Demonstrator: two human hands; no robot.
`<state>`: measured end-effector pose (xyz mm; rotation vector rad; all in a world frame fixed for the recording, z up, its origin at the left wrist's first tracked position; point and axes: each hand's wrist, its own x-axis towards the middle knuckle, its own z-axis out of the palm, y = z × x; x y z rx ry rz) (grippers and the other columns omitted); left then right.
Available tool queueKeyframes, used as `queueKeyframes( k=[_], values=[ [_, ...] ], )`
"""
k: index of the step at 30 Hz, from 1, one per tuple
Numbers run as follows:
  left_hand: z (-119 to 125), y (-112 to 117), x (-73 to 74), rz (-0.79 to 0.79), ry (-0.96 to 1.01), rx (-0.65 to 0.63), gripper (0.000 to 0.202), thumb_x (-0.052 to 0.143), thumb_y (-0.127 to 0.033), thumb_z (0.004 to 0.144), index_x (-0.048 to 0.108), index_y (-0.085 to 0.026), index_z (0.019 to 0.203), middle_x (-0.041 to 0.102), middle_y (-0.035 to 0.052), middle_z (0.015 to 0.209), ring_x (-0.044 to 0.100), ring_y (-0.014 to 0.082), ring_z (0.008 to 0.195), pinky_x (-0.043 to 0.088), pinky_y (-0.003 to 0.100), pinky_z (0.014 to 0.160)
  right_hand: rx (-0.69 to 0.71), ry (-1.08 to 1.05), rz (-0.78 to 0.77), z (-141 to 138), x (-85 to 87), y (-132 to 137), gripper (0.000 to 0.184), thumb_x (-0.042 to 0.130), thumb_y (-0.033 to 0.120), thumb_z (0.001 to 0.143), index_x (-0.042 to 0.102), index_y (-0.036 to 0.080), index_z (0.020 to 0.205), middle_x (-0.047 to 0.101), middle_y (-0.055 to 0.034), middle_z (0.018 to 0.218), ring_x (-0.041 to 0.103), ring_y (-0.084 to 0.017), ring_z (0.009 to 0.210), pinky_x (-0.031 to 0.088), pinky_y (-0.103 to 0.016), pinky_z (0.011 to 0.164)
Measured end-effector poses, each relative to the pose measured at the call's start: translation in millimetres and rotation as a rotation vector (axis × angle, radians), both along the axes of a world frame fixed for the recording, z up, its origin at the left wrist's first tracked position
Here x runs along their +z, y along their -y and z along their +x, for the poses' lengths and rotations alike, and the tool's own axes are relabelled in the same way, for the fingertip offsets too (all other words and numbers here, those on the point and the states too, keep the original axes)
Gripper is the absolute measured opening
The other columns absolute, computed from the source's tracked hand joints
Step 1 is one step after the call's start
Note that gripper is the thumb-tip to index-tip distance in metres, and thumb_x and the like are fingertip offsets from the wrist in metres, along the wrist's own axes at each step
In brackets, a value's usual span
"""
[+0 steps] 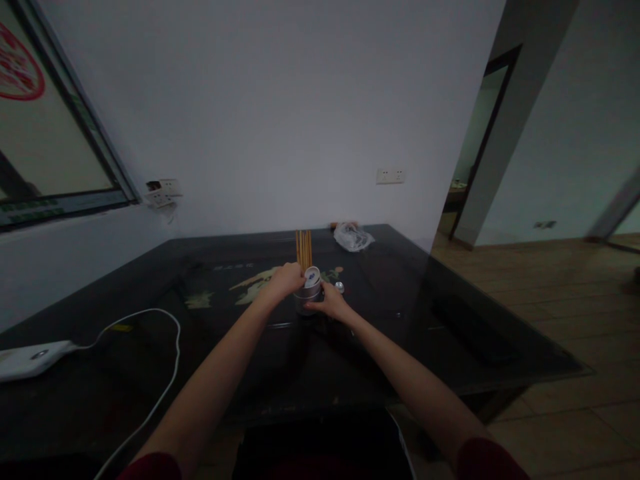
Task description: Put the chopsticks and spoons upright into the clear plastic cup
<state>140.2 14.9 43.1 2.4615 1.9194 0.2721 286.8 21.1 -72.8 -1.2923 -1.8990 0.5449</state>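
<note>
While my forearms stretch forward over the dark desk, my left hand grips the silver canister at its upper left, my right hand clasping its lower right, wooden sticks just beyond.

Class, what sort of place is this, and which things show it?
Probably a room in a home, judging by the dark table, wall sockets and open doorway.
</note>
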Motion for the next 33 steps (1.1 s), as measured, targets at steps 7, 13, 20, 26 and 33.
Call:
queueKeyframes(
  k=[7,13,20,26,33],
  values=[
    [3,1,7.0,-0.013,-0.050,0.020,0.019,0.058,-0.026,0.075,0.072,-0.015,0.080,0.072,0.0166,0.085,0.067,0.0252,0.085,0.047,0.027,0.072,0.009,-0.011,0.018,1,2.8,3,0.064,0.080,0.043,0.056,0.056,0.015,0.108,0.060,-0.0109,0.103,0.055,-0.025,0.093,0.042,-0.038,0.080],
    [-1,-1,8.8,-0.001,-0.021,0.008,0.021,0.060,-0.031,0.074,0.072,-0.014,0.079,0.071,0.0166,0.085,0.067,0.0263,0.081,0.047,0.028,0.067,0.042,-0.075,0.024,1,4.1,4,0.063,0.082,0.039,0.055,0.057,0.017,0.108,0.061,-0.0098,0.105,0.056,-0.026,0.098,0.042,-0.039,0.083],
    [-3,0,8.9,-0.012,0.040,-0.010,0.015,0.060,-0.028,0.075,0.071,-0.017,0.074,0.071,0.0110,0.080,0.066,0.0209,0.076,0.045,0.025,0.067,0.040,-0.084,0.006,1,4.5,5,0.065,0.082,0.040,0.054,0.057,0.017,0.110,0.061,-0.0107,0.107,0.056,-0.027,0.099,0.042,-0.039,0.084],
    [-19,18,0.4,0.221,0.517,-0.093,0.016,0.053,-0.028,0.080,0.063,-0.017,0.085,0.064,0.0024,0.072,0.058,0.0139,0.064,0.042,0.022,0.060,0.044,-0.081,-0.004,2,3.4,4,0.065,0.081,0.042,0.054,0.057,0.017,0.109,0.061,-0.0109,0.107,0.056,-0.026,0.097,0.042,-0.039,0.084],
    [-44,24,-56.8,0.343,1.123,-0.026,0.029,0.046,-0.043,0.084,0.056,-0.017,0.090,0.056,-0.0002,0.072,0.054,0.0117,0.066,0.043,0.021,0.061,0.049,-0.099,-0.002,3,1.6,5,0.065,0.081,0.041,0.055,0.057,0.017,0.109,0.062,-0.0090,0.102,0.057,-0.024,0.092,0.042,-0.038,0.082]
  ],
)
